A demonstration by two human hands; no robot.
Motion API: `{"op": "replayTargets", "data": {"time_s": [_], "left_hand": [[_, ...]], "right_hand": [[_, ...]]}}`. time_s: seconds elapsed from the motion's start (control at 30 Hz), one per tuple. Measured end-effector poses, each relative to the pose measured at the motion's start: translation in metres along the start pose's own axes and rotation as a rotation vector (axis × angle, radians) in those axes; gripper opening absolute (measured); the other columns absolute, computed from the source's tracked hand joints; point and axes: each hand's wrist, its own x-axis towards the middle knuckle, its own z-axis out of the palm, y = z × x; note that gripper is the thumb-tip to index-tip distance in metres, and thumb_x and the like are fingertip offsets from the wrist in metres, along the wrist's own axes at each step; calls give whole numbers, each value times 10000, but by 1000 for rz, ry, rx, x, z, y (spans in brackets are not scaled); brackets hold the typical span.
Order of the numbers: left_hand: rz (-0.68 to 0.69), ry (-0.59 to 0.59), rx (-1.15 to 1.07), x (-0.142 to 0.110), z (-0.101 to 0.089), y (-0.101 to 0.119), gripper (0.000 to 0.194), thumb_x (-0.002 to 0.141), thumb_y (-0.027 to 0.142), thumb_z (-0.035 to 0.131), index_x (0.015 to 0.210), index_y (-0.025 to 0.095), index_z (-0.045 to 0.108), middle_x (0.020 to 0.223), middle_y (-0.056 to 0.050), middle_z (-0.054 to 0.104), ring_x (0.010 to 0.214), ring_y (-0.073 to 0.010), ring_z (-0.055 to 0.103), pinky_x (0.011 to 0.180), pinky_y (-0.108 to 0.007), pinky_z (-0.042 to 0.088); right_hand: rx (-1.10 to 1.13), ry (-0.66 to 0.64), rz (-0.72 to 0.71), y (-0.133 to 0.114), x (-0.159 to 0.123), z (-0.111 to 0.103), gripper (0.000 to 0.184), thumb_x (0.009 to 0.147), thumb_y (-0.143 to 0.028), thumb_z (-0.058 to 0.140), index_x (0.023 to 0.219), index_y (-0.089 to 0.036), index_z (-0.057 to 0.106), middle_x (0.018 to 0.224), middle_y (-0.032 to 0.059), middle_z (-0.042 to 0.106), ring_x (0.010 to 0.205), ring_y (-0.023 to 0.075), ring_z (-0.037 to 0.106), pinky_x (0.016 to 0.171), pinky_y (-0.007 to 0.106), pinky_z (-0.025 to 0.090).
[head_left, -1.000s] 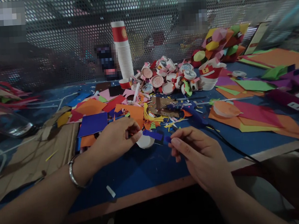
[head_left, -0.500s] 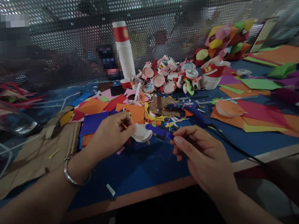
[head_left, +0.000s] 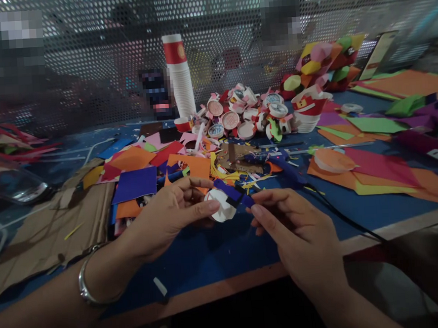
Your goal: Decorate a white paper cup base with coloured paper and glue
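My left hand [head_left: 170, 214] pinches a small white paper cup piece [head_left: 222, 209] a little above the blue table [head_left: 209, 253]. A strip of blue paper [head_left: 232, 191] lies across the cup piece, and my right hand [head_left: 293, 228] grips its right end between thumb and fingers. The two hands are close together at the middle of the view. A silver bangle [head_left: 84, 286] circles my left wrist.
Coloured paper scraps [head_left: 138, 174] litter the table behind my hands. A blue glue gun [head_left: 282, 162] with a black cable [head_left: 341, 216] lies to the right. Behind stand a tall cup stack [head_left: 179, 75], a pile of cut cup pieces [head_left: 245, 113], folded paper shapes [head_left: 324, 61] and a mesh screen [head_left: 86, 53].
Both hands have lifted the cup piece and blue strip slightly. My left hand has turned the cup so its white face shows more, and the strip now lies over it.
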Motion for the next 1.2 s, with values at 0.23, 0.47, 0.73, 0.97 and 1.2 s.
{"op": "replayTargets", "data": {"time_s": [0.23, 0.47, 0.73, 0.97, 1.2], "left_hand": [[-104, -113, -111, -4, 6, -2, 251, 803, 268, 847, 1020, 182, 754, 997, -44, 729, 875, -136, 666, 749, -216, 579], [-145, -105, -124, -7, 9, -5, 221, 797, 304, 852, 975, 190, 788, 1036, -60, 740, 952, -165, 665, 809, -227, 569], [-157, -91, -189, -8, 11, -7, 262, 804, 298, 845, 1042, 200, 798, 1185, -94, 742, 1045, -203, 673, 827, -249, 571], [-167, -107, -245, -7, 9, -8, 225, 804, 278, 852, 1002, 187, 793, 1060, -67, 731, 955, -159, 658, 830, -237, 575], [-176, -33, -259, -6, 10, -7, 168, 799, 238, 851, 944, 190, 779, 1035, -53, 717, 941, -159, 660, 871, -253, 591]], "right_hand": [[-244, 76, -192, -3, -6, 1, 70, 928, -233, 697, 992, -256, 714, 853, -21, 746, 711, 131, 713, 688, 241, 585], [-376, 108, -401, -5, -10, 5, 130, 940, -125, 641, 980, -237, 694, 848, -6, 732, 748, 143, 691, 747, 271, 587], [-383, 107, -568, -1, -17, 8, 280, 921, -33, 604, 1061, -265, 675, 955, 28, 745, 878, 180, 723, 821, 334, 614], [-468, 74, -664, 3, -19, 11, 283, 891, -6, 644, 1100, -194, 679, 1028, 79, 761, 971, 197, 720, 918, 359, 584], [-352, 93, -619, -5, -16, 9, 272, 884, -10, 637, 1060, -215, 666, 967, 51, 750, 898, 173, 720, 856, 306, 600]]}}
